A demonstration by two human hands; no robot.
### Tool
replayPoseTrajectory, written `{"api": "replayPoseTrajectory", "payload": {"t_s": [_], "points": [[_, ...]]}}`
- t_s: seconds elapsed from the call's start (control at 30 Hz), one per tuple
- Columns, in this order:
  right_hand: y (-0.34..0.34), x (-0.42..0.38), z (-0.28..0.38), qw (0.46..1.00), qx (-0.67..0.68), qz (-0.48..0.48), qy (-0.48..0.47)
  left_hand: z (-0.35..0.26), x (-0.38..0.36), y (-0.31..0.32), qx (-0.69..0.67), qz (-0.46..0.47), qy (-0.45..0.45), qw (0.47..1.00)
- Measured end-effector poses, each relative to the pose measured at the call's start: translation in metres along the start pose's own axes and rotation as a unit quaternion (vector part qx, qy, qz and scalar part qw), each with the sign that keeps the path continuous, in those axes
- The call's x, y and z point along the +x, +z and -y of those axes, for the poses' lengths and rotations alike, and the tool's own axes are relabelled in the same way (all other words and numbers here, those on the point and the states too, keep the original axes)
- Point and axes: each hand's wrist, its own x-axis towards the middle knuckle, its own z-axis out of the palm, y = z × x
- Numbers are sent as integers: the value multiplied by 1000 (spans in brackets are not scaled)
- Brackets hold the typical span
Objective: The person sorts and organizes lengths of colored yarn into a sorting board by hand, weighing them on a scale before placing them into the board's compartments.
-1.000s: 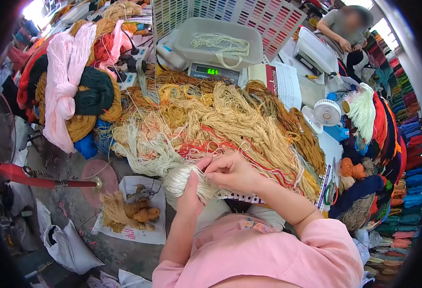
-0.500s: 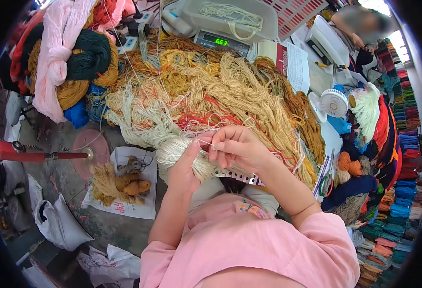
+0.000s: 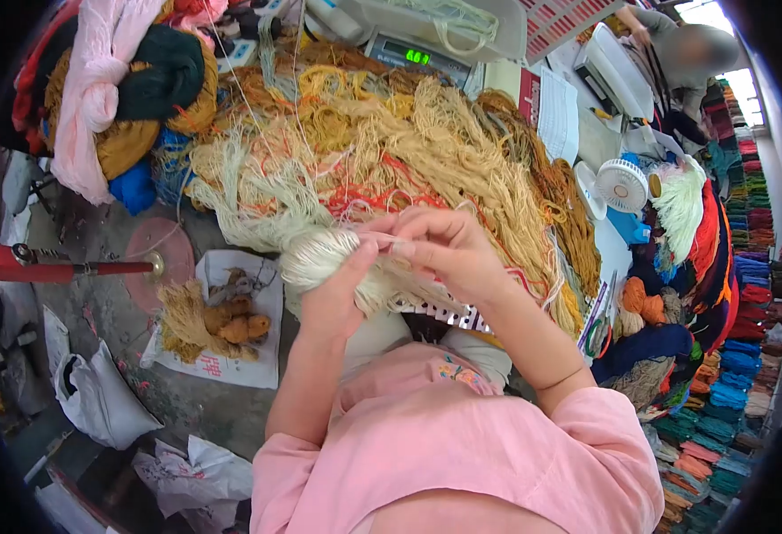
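My left hand (image 3: 341,289) is closed around a shiny cream-white skein of yarn (image 3: 311,260), whose rounded end bulges out on the left while loose strands trail to the right under my hands. Close beside it, my right hand (image 3: 453,254) has its thumb and fingertips pinched together on a thin pale strand at the skein. Both hands are above my lap, at the near edge of a big heap of tan and gold yarn (image 3: 444,147). Red and pale threads lie tangled over that heap just beyond my fingers.
An electronic scale (image 3: 417,57) with a green display carries a plastic tub (image 3: 498,27). A small white fan (image 3: 622,185) stands at right, scissors (image 3: 599,334) nearer. Brown yarn bundles (image 3: 239,327) lie on a white sack at left. A person (image 3: 689,58) is at the far right.
Both hands stay together at the skein, with the right fingers slightly shifted along the strand. The whole view has tilted a little. The person at the back has changed posture.
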Motion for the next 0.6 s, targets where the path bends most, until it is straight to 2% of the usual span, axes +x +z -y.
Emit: {"api": "replayPoseTrajectory", "payload": {"t_s": [0.03, 0.1, 0.13, 0.2, 0.23, 0.27, 0.33, 0.37, 0.4, 0.43, 0.5, 0.57, 0.6], "points": [[-6, 0, -4, 998, 54, 20, 32, 0, 1, -4, -33, -23, -16, 999], [-5, -3, 4, 985, 133, 14, 109, -8, -2, -7, -4, 50, 45, 998], [-10, -3, 2, 983, 145, 68, 93, -15, -4, -13, 17, 17, 27, 999], [-20, -4, 9, 988, 119, 76, 68, -33, -16, -34, 57, 23, 120, 991], [-27, -5, 13, 996, 56, 48, 40, -44, -22, -51, -99, 41, 111, 988], [-33, -5, 20, 999, -28, -1, 32, -58, -31, -71, -253, 60, 101, 960], [-51, 2, 33, 979, -189, -79, -5, -85, -50, -119, -403, 109, 97, 903], [-65, 11, 35, 955, -275, -105, -38, -86, -72, -165, -274, -56, 220, 935], [-83, 21, 36, 920, -360, -133, -75, -91, -90, -198, -131, -211, 213, 945], [-102, 31, 38, 871, -451, -174, -89, -86, -98, -206, -191, -263, 261, 909], [-126, 54, 48, 737, -601, -196, -240, -73, -115, -196, -228, -168, 163, 945], [-137, 78, 62, 715, -631, -178, -242, -52, -120, -195, -358, 77, 95, 926], [-137, 90, 67, 682, -647, -182, -289, -43, -123, -188, -383, 39, 98, 918]]}}
